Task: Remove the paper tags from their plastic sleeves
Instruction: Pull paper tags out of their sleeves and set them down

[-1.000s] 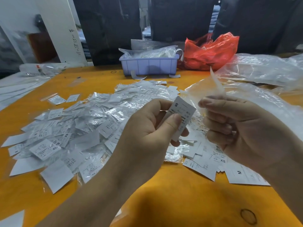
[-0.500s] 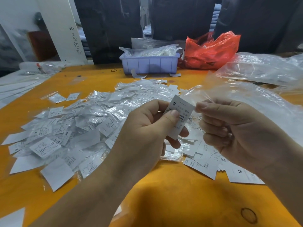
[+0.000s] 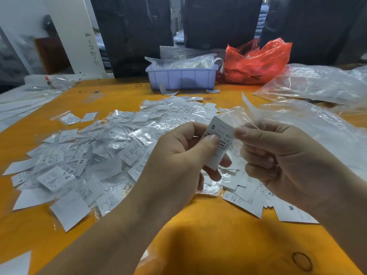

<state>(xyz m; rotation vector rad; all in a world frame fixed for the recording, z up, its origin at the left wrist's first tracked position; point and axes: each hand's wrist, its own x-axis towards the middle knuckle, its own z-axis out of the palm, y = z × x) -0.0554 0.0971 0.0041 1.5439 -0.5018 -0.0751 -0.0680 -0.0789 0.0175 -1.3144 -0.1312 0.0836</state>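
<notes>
Left hand (image 3: 178,161) pinching S-marked paper tag (image 3: 219,141); right hand (image 3: 278,155) pinching its clear plastic sleeve (image 3: 238,116) above orange table (image 3: 208,245).

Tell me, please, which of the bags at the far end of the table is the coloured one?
The red plastic bag, just right of the lilac bin. The other bags, like the large one further right, are clear.

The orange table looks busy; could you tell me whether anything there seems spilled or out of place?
Nothing stands out beyond loose tags and sleeves heaped across the orange table; a few paper strips lie outside the purple bin.
</notes>
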